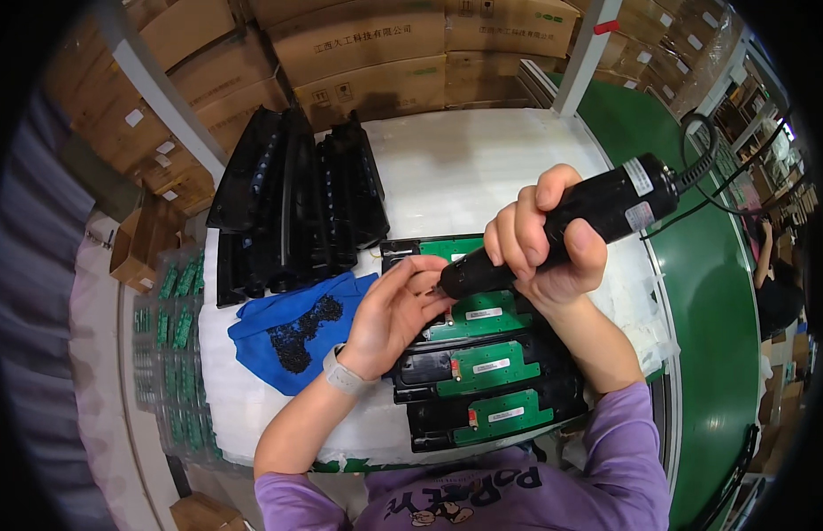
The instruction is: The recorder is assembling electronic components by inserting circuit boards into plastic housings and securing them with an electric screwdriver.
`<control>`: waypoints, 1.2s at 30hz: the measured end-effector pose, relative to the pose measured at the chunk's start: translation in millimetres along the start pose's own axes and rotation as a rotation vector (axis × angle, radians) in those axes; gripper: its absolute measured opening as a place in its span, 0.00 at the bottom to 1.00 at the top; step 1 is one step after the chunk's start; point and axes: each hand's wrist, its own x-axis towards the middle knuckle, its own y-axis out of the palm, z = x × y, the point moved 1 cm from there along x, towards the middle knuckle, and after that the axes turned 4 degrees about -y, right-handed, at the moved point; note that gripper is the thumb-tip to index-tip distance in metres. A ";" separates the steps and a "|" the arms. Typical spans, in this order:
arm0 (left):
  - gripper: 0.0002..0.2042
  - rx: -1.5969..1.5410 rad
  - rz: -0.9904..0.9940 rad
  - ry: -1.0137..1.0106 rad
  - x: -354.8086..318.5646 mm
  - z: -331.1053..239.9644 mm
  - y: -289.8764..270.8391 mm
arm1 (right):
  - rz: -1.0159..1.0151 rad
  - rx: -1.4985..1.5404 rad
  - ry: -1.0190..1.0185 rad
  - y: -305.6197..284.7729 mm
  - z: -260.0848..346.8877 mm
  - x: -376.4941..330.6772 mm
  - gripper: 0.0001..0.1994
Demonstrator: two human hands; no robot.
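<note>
- the right hand [544,239] is clenched around a black driver [562,230], fingers wrapped over the barrel and thumb pressed along its near side.
- the driver lies tilted, its thick end up and away to the right, its narrow tip down to the left, over the top board [482,305].
- a black cable [708,168] leaves the driver's thick end and loops off to the right of it.
- the left hand [394,314] sits just left of the driver's tip, fingers pinched together right at the tip; whatever they pinch is too small to tell.
- a pale watch [343,373] rings the left wrist, left of the driver and nearer the person.
- the green boards sit in black housings [491,380], stepped one over another below the driver; the top board lies under the tip, two more boards [495,365] [504,414] show nearer the person.
- each board carries a small white label.
- a blue cloth [270,336] lies left of the driver, past the left hand, with a heap of small black screws [301,332] on it.
- a row of long black covers [296,203] stands on the far left of the driver, leaning together.
- all of this rests on a white table [464,168].
- trays of small green boards [177,354] lie at the table's left edge, well left of the driver.
- brown cartons [367,49] are stacked beyond the table, behind the driver.
- a green belt [721,336] runs to the right of the driver.
- purple sleeves [624,451] cover the person's upper arms.
</note>
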 end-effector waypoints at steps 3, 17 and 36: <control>0.18 -0.009 0.050 -0.064 -2.2 5.7 10.9 | -0.065 -0.026 0.029 2.9 2.3 -5.6 0.15; 0.09 0.499 -0.103 -0.015 -0.6 7.6 -5.4 | -0.245 -0.011 -0.062 -4.9 30.6 1.3 0.12; 0.09 0.525 -0.109 -0.046 -3.6 11.2 -1.2 | -0.290 -0.050 -0.061 1.1 23.3 -10.8 0.13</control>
